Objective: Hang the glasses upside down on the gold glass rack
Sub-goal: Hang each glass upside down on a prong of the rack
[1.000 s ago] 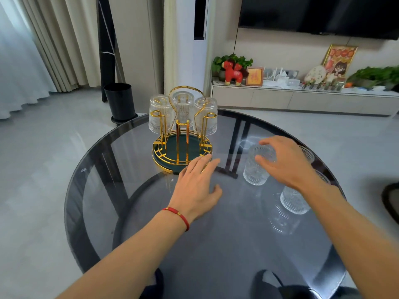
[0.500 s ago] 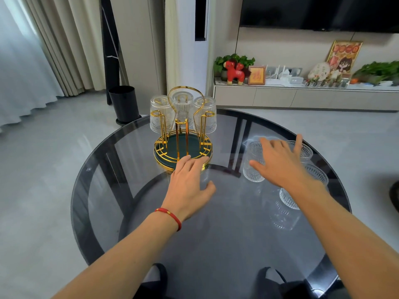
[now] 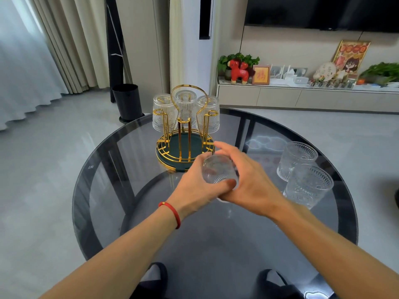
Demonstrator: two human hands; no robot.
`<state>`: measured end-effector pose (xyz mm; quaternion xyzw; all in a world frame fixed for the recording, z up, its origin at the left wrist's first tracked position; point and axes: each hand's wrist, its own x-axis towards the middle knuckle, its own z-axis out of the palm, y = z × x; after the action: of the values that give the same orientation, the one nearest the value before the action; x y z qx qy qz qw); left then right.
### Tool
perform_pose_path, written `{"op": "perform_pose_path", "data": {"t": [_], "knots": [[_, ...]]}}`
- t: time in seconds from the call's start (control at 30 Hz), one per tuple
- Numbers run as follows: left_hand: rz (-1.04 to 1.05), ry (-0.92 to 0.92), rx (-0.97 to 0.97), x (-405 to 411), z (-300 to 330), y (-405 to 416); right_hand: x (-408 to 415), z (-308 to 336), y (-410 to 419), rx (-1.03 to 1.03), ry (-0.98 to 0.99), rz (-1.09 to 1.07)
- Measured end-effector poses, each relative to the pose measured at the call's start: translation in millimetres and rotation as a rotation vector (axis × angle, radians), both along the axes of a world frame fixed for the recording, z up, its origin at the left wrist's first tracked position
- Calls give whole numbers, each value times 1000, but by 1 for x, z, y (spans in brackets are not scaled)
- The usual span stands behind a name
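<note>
The gold glass rack [image 3: 186, 145] with a dark green base stands at the far middle of the round glass table [image 3: 103, 190]. Three ribbed glasses [image 3: 163, 113] hang upside down on its far hooks; the near hooks are bare. Just in front of the rack, a ribbed glass [image 3: 218, 170] is held above the table, base turned up. My left hand [image 3: 194, 188] grips it from the left with the thumb across its side. My right hand [image 3: 250, 182] cups it from the right, fingers stretched behind it. Two more glasses [image 3: 296, 160] stand upright at the table's right.
A black bin [image 3: 127, 102] stands on the floor beyond the table's far left edge. A low cabinet [image 3: 280, 97] with ornaments runs along the far wall. My feet show under the table's near edge.
My right hand lifted a glass from the right group and carried it left, turning it over. My left hand rose from the table by the rack and took hold of the same glass.
</note>
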<state>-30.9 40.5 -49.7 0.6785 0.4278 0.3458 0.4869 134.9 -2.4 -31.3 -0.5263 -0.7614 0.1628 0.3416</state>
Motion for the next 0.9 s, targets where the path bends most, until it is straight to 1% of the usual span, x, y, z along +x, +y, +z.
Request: {"op": "perform_pose_path", "data": {"t": [0.03,0.1,0.17,0.2,0.27,0.3,0.33,0.37,0.43,0.47,0.53,0.57,0.6,0.63,0.67,0.7,0.73,0.8,0.9], "knots": [[19,-25,-28,-3,2,0,-5,-1,1,-15,19,20],[53,-159,-145,-10,6,2,-12,-1,5,-13,68,13],[99,-329,-258,-16,13,6,-12,0,10,-23,97,-84],[115,-416,-305,-20,17,8,-10,1,12,-86,128,-133],[101,-563,-393,-27,21,12,-10,-1,14,-278,299,-139],[76,-611,-418,-31,22,14,-12,-3,13,-342,401,-112],[46,-647,-432,-34,22,15,-15,-3,13,-355,486,-89],[17,-673,-440,-36,22,15,-17,-3,14,-338,555,-76],[-36,-709,-424,-41,21,18,-22,4,14,-285,634,-56],[-33,-717,-410,-43,19,20,-25,10,15,-244,633,-58],[87,-693,-427,-46,14,26,-29,28,16,-91,520,-117],[169,-613,-416,-47,10,28,-31,39,18,-15,451,-152],[234,-446,-330,-48,5,29,-34,51,19,41,409,-174],[254,-206,-158,-50,0,30,-38,64,22,81,398,-178],[225,52,45,-51,-10,32,-43,76,27,113,385,-175],[170,270,208,-52,-19,35,-48,87,33,142,365,-172],[115,415,281,-52,-27,40,-54,98,42,172,328,-172],[48,576,340,-48,-41,47,-68,117,62,229,220,-187],[1,709,398,-43,-50,50,-86,133,93,242,80,-201]]}}
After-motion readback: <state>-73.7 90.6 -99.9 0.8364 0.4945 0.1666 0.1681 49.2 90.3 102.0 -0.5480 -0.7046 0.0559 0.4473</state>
